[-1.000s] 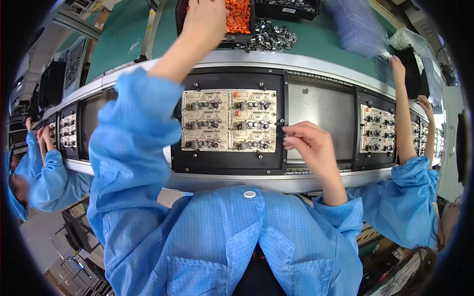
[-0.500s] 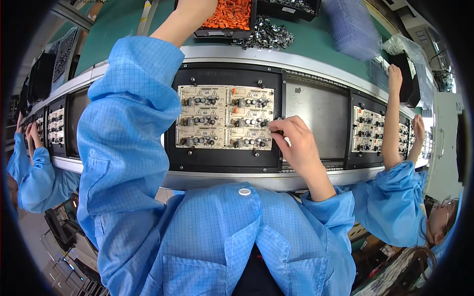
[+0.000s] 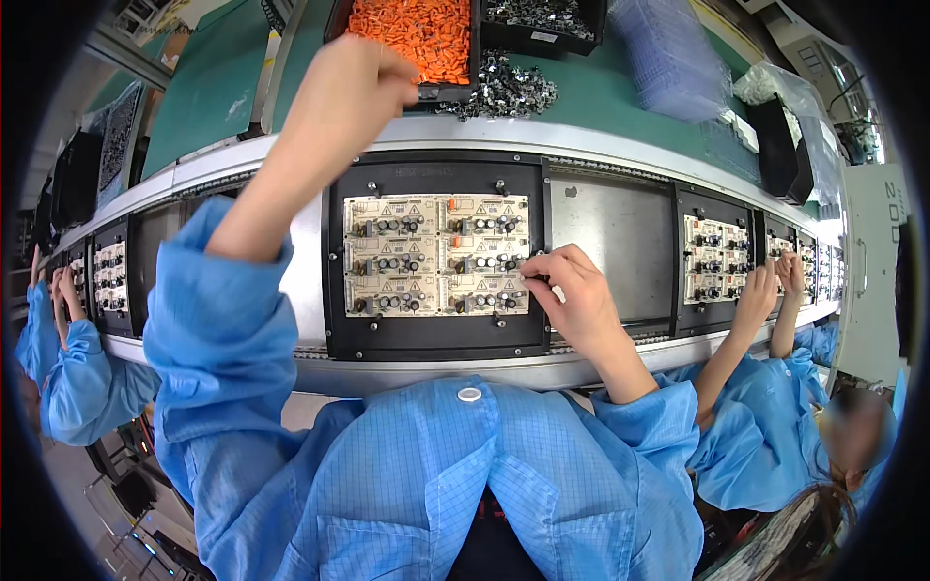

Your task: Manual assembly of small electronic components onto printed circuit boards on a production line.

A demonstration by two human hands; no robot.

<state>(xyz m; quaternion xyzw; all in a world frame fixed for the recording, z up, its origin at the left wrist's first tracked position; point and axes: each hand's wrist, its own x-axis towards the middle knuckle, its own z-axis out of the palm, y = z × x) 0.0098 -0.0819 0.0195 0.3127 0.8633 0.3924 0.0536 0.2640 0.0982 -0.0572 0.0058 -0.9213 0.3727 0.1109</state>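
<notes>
A cream circuit board panel (image 3: pixel 436 254) with rows of capacitors and two orange parts in its upper middle sits in a black frame (image 3: pixel 436 341). My left hand (image 3: pixel 360 85) is above the near edge of a black bin of small orange parts (image 3: pixel 412 34). Its fingers are closed together; whatever they hold cannot be made out. At the panel's right edge, my right hand (image 3: pixel 578 295) has thumb and forefinger pinched. What lies between those fingertips is too small to name.
Beside the orange parts stands a black bin of dark metal parts (image 3: pixel 544 24), with a loose pile (image 3: pixel 509 87) before it. Clear plastic trays (image 3: pixel 673 58) are stacked farther right. A co-worker's hands (image 3: pixel 770 281) are over boards at right; another person works at far left.
My left hand has drawn back from over the orange parts toward the bin's near edge. My right hand stays pinched at the panel's right edge. The right co-worker's raised hand has come down.
</notes>
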